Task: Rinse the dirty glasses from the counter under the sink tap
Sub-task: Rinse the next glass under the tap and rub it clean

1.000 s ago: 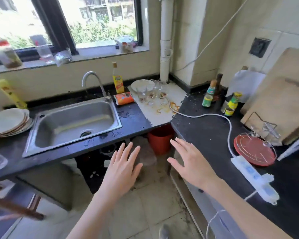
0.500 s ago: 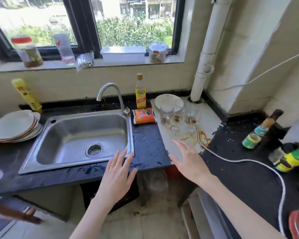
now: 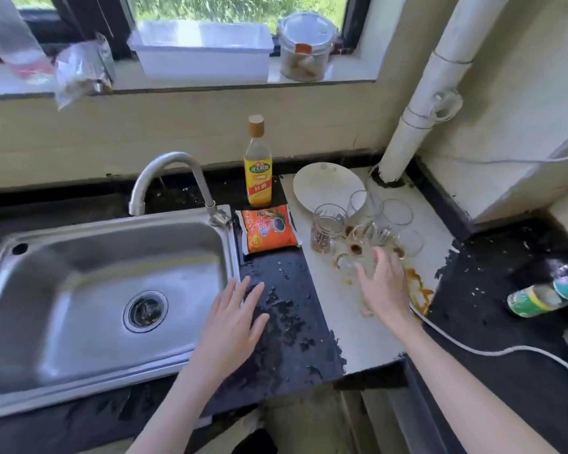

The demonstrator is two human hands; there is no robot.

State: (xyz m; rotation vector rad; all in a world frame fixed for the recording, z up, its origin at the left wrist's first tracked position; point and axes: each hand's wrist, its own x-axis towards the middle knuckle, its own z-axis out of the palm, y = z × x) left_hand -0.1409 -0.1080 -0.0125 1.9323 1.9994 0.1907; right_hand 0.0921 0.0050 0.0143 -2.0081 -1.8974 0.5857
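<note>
Several dirty clear glasses (image 3: 328, 229) with brown dregs stand clustered on the pale counter patch (image 3: 368, 332) right of the sink; one (image 3: 358, 245) lies tipped among them. My right hand (image 3: 382, 286) hovers open just in front of the cluster, fingers spread, holding nothing. My left hand (image 3: 233, 319) is open with straight fingers over the dark counter beside the steel sink (image 3: 63, 290). The curved tap (image 3: 164, 178) rises at the sink's back edge, no water running.
An orange packet (image 3: 268, 229) and a yellow bottle (image 3: 258, 168) sit between tap and glasses. A white plate (image 3: 327, 185) lies behind the glasses. A white cable (image 3: 492, 350) crosses the black counter at right, near green-labelled bottles (image 3: 545, 294). A pipe (image 3: 420, 103) stands in the corner.
The view has closed in on the sink and counter. Both hands moved forward; the right hand now reaches to the front of the glasses, the left is over the counter by the sink.
</note>
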